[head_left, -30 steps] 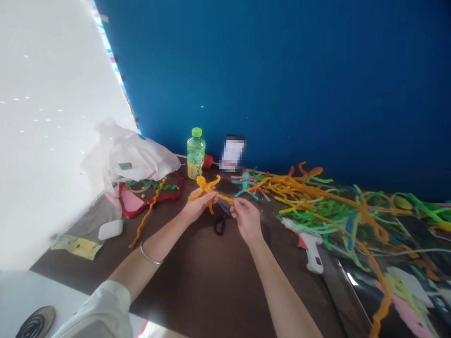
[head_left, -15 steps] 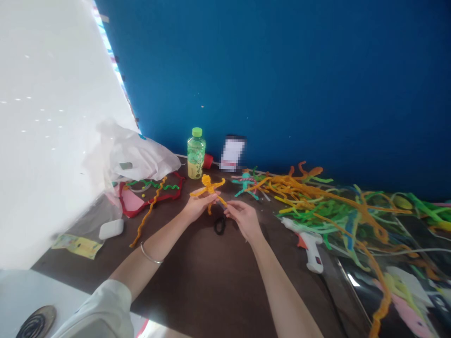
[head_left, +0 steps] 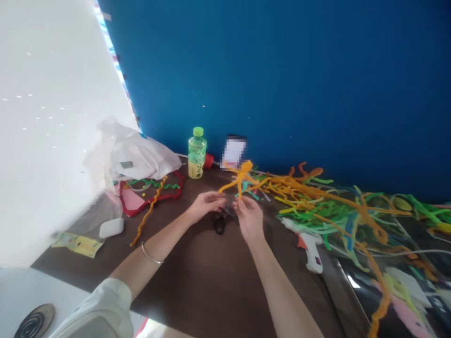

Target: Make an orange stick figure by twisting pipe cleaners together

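The right hand (head_left: 249,218) pinches an orange pipe-cleaner figure (head_left: 240,178) between its fingertips, just above the black-handled scissors (head_left: 220,225); the left hand (head_left: 206,205), fingers loosely extended and gripping nothing, sits just left of the scissors

Dark brown desk (head_left: 197,286) w/ green-cap drink btl (head_left: 196,157), white glue gun (head_left: 312,249), black-handled scissors (head_left: 220,225), pipe cleaner heap (head_left: 317,202), white plastic bag (head_left: 141,159), white case (head_left: 111,228), red felt pc (head_left: 132,202).
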`<action>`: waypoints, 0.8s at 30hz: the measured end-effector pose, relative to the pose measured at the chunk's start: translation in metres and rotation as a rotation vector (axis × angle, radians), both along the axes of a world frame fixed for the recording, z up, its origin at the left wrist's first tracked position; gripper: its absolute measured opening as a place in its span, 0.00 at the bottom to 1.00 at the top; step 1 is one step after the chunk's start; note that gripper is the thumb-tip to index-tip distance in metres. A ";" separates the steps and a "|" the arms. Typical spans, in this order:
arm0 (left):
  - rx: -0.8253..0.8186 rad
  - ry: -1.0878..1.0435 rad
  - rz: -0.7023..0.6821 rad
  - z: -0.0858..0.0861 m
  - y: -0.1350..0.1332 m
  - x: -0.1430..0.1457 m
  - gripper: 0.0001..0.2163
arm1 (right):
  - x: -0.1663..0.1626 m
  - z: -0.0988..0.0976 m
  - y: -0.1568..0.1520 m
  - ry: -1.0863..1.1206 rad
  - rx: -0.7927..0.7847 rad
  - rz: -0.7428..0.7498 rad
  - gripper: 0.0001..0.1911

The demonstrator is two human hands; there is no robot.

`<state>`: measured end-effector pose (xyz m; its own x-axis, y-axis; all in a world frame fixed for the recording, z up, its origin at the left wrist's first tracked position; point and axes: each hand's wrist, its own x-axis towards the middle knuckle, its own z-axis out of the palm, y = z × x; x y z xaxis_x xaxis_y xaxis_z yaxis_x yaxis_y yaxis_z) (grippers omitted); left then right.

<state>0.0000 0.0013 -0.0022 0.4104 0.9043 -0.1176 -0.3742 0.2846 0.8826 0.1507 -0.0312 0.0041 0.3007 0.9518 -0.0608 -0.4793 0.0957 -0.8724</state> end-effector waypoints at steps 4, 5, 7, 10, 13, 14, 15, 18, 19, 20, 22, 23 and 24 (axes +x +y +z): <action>0.016 -0.020 0.109 -0.002 0.001 0.001 0.16 | -0.002 0.000 -0.001 -0.016 -0.021 0.030 0.13; 0.009 -0.036 0.151 -0.002 0.002 0.001 0.16 | -0.002 -0.001 -0.001 -0.021 -0.023 0.032 0.13; -0.005 -0.072 0.216 -0.002 0.003 0.000 0.17 | -0.002 -0.002 -0.001 -0.026 -0.023 0.032 0.13; 0.008 -0.074 0.219 -0.002 0.004 0.001 0.19 | -0.001 -0.003 -0.001 -0.027 -0.017 0.039 0.13; 0.044 0.038 0.170 -0.002 0.003 0.002 0.17 | -0.001 -0.002 -0.001 -0.019 -0.009 0.054 0.12; 0.060 0.073 0.161 -0.002 0.003 0.002 0.16 | -0.002 -0.002 -0.001 -0.017 -0.008 0.056 0.11; 0.076 0.097 0.159 -0.002 0.002 0.002 0.14 | -0.002 -0.002 -0.001 -0.017 -0.008 0.056 0.11; 0.122 0.115 0.200 0.000 0.001 0.001 0.13 | -0.002 -0.006 -0.001 -0.048 -0.012 0.057 0.12; 0.137 0.114 0.223 0.001 0.000 0.001 0.13 | -0.003 -0.007 -0.001 -0.073 -0.011 0.064 0.13; 0.150 0.111 0.241 0.001 0.000 0.000 0.13 | -0.003 -0.009 -0.001 -0.101 -0.004 0.073 0.13; 0.160 0.104 0.250 0.003 -0.002 0.000 0.12 | -0.003 -0.012 -0.001 -0.156 0.019 0.090 0.13; 0.153 0.103 0.242 0.003 -0.002 0.000 0.12 | -0.003 -0.013 -0.002 -0.174 0.027 0.099 0.13; 0.142 0.104 0.228 0.003 -0.003 0.000 0.12 | -0.003 -0.013 -0.002 -0.186 0.030 0.109 0.13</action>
